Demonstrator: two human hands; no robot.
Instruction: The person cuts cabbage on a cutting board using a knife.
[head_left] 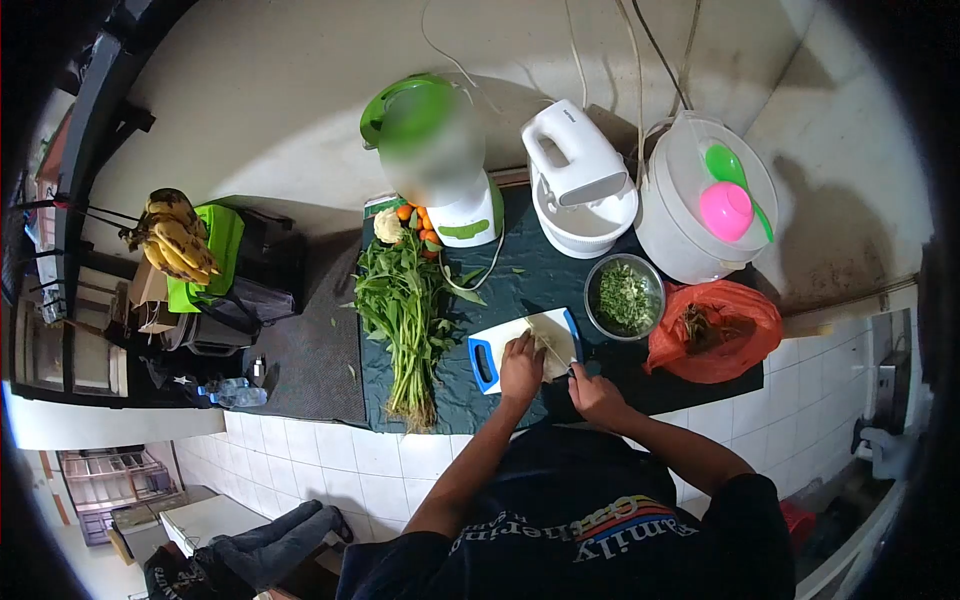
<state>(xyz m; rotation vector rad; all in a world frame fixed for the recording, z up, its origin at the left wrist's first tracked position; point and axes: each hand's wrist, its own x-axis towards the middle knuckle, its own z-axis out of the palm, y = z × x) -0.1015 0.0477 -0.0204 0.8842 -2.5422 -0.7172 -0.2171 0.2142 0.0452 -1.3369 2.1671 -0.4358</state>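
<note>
A white cutting board with blue ends (484,364) lies on the dark green table cover. On it my left hand (522,370) is closed over some thin, pale green stalks (541,336), too small to name for certain. My right hand (597,394) grips a knife (562,359) by the handle, its blade over the board beside my left fingers. Right of the board stands a metal bowl (660,312) holding chopped greens (624,297). To the left lies a large bunch of leafy greens (405,310), roots toward me.
Behind the board stand a green-and-white blender (465,212), a white hand mixer (578,155) with its bowl, and a large white lidded tub (680,210). An orange plastic bag (735,335) lies at right. Bananas (175,240) hang left. Another person's legs (275,545) show lower left.
</note>
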